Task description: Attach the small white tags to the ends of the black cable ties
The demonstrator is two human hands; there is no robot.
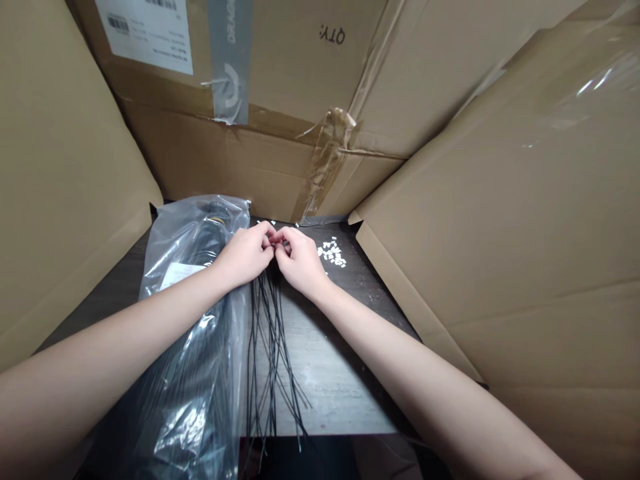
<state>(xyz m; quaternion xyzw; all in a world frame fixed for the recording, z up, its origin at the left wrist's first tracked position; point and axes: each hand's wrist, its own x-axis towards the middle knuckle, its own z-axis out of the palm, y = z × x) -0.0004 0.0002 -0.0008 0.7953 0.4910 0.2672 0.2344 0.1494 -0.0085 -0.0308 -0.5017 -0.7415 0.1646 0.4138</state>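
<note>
My left hand [245, 255] and my right hand [299, 259] meet fingertip to fingertip near the back of a dark tabletop [335, 373]. Both are closed in a pinch on something tiny that I cannot make out, right at the far ends of a bundle of thin black wires [270, 347]. The wires fan out toward me, down to the table's near edge. My left forearm lies across a clear plastic bag [195, 373] holding more black wires.
A scatter of small white pieces [333, 253] lies just right of my right hand. Large cardboard boxes close in the table on the left [55, 187], behind [280, 100] and on the right [520, 220].
</note>
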